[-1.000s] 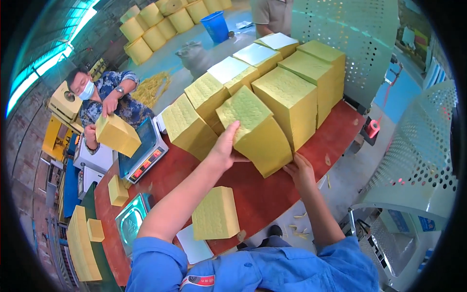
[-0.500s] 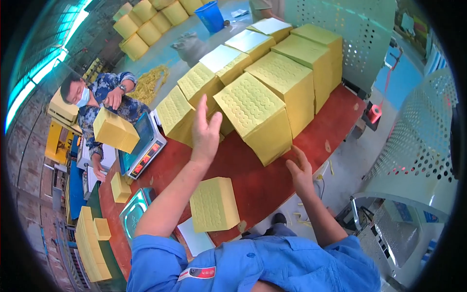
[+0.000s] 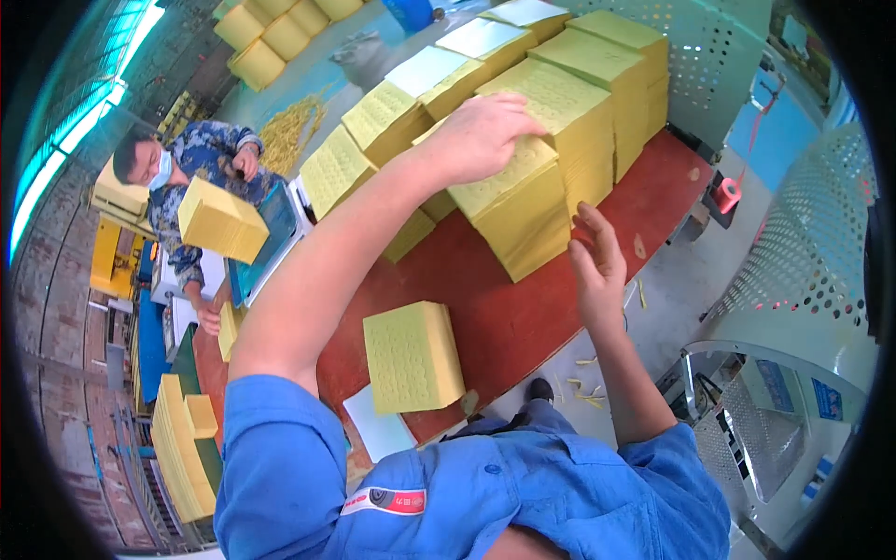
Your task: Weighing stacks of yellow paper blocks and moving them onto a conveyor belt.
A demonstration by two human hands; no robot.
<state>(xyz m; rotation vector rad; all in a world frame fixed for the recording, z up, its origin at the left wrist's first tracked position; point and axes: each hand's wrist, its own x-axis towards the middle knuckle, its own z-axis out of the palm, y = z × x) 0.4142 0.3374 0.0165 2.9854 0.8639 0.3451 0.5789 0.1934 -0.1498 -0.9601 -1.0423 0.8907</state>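
Note:
Tall square stacks of yellow embossed paper stand close together on a dark red table [image 3: 523, 303]. My left hand [image 3: 490, 135] lies over the top of the nearest paper stack [image 3: 525, 229], palm down, fingers stretched toward its far right edge; the hand covers part of the embossed top. My right hand [image 3: 600, 264] is at that stack's right side near the lower corner, fingers apart and slightly bent. Whether its fingertips touch the paper I cannot tell. Closer to me, a shorter yellow paper stack [image 3: 401, 359] sits alone, partly over a white sheet [image 3: 378, 425].
At the left a masked co-worker [image 3: 210, 154] stands by a scale [image 3: 280, 229] bearing a yellow paper block [image 3: 224, 219]. A perforated metal guard [image 3: 793, 243] stands at the right. A pink roll [image 3: 726, 194] sits beyond the table's right edge. Paper scraps [image 3: 588, 392] litter the floor.
My left hand has moved from the stack's left side to over its top. My right hand has risen slightly along its right side. The co-worker's lower hand has reached a small yellow block.

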